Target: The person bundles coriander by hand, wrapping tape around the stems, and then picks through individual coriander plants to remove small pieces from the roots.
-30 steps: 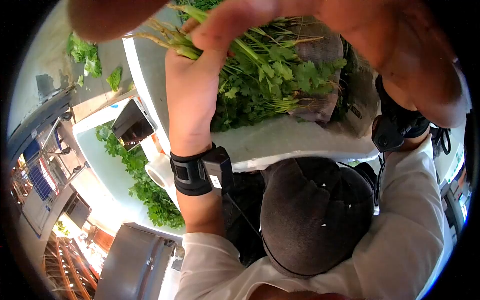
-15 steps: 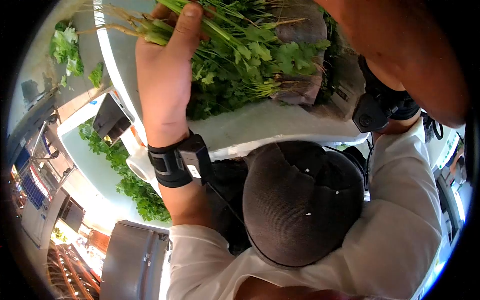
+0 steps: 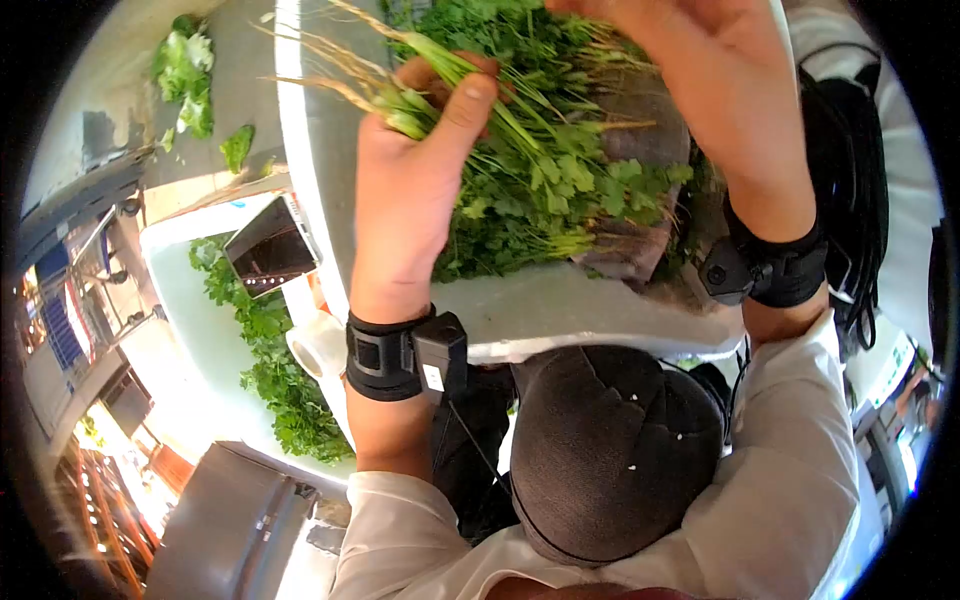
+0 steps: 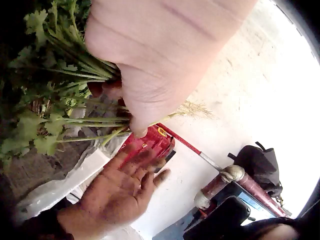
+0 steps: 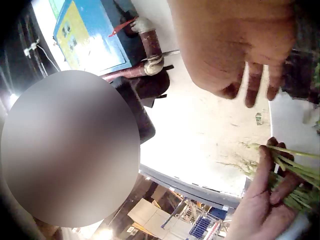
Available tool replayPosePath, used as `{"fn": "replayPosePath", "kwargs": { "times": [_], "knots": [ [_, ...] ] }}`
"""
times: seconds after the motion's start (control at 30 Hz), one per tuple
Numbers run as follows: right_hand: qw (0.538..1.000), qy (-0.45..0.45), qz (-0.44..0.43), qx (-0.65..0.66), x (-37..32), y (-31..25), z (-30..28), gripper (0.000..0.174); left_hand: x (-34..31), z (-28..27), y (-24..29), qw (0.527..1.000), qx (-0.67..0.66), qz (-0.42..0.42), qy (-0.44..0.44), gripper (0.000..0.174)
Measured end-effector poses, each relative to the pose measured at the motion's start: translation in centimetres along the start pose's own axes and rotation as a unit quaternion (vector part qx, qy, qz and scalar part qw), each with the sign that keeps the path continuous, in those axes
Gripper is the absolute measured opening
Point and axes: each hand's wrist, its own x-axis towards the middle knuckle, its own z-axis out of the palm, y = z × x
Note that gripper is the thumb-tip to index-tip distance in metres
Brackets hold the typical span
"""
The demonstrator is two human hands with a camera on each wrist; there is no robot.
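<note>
Since half a second ago: left hand (image 3: pixel 405 190) and its bunch shifted toward the middle of the head view; right hand (image 3: pixel 715 100) now fully in sight above the heap. Left hand: fingers and thumb curled tight round a coriander bunch (image 3: pixel 450 95), gripped just below the roots, which stick out pale past the thumb. The grip there likely keeps the stems aligned, with the leaves hanging together toward the heap. The left wrist view confirms it: left hand (image 4: pixel 150 65) closed on the stems. Right hand: palm flat, fingers straight and loosely spread, holding nothing, close beside the bunch but apart from it; the right wrist view shows the same relaxed fingers (image 5: pixel 257 90). Below both: loose coriander heap (image 3: pixel 560 190) lying partly on brown sacking (image 3: pixel 640 150), probably to hold the pile together on the white counter (image 3: pixel 560 300). Further out, past the counter's edge: phone (image 3: pixel 265 245), roll of tape (image 3: pixel 320 345), second lot of greens (image 3: pixel 275 380), stray leaves (image 3: pixel 185 70).
</note>
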Motion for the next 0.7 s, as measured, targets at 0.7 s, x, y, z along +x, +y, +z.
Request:
{"fn": "replayPosePath", "kwargs": {
  "times": [0.7],
  "knots": [
    [0.916, -0.331, 0.223, -0.036, -1.7, 3.7, -2.6, 0.02, 0.2, -0.5, 0.8, 0.989, -0.136, -0.052, -0.03, 0.043]
  ]
}}
